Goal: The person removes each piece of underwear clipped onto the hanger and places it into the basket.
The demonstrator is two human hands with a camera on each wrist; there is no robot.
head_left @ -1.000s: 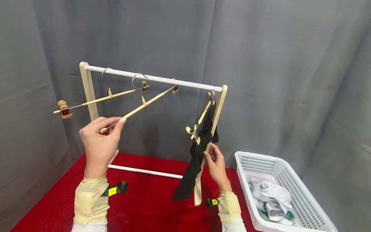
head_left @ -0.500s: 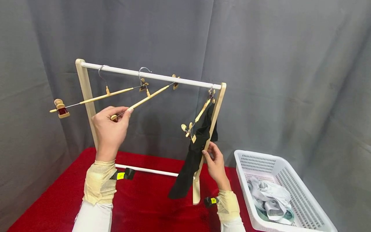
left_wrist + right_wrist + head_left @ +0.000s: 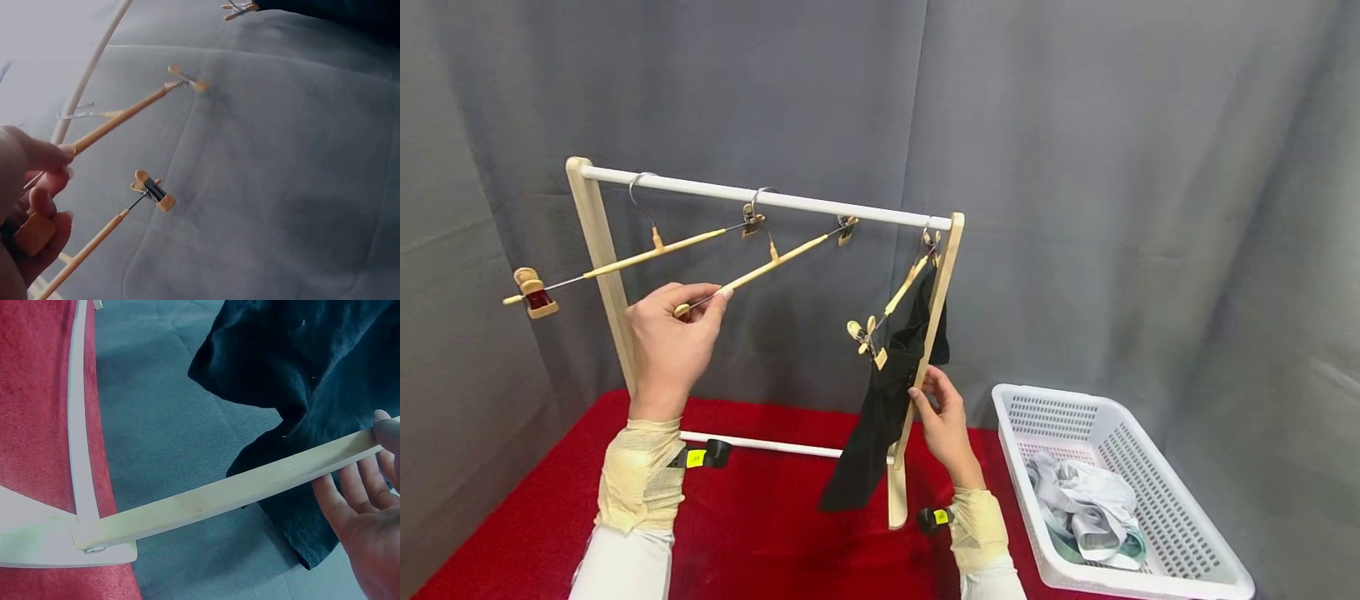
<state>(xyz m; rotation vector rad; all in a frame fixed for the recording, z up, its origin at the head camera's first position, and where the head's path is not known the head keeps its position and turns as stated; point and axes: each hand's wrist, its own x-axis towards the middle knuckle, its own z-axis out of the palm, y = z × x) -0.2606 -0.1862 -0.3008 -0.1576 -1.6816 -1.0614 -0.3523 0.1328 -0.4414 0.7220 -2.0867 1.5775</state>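
Observation:
My left hand pinches the near end of a clip hanger between thumb and fingers, beside one of its wooden clips. The hanger's metal hook lies across the white rail, its curve showing just above it. At the right end, my right hand holds the rack's wooden upright, thumb on one side and fingers on the other. Close to that hand hangs a black garment from another clip hanger. A bare clip hanger hangs on the rail to the left.
A white plastic basket stands right of the rack, with crumpled pale grey and green cloth inside. Red cloth covers the table under the rack. Behind it hangs a grey curtain.
My left hand raised the hanger, lifting its hook above the rail, then lowered it so the hook sits over the rail. My right hand stays on the upright. The head view has shifted slightly.

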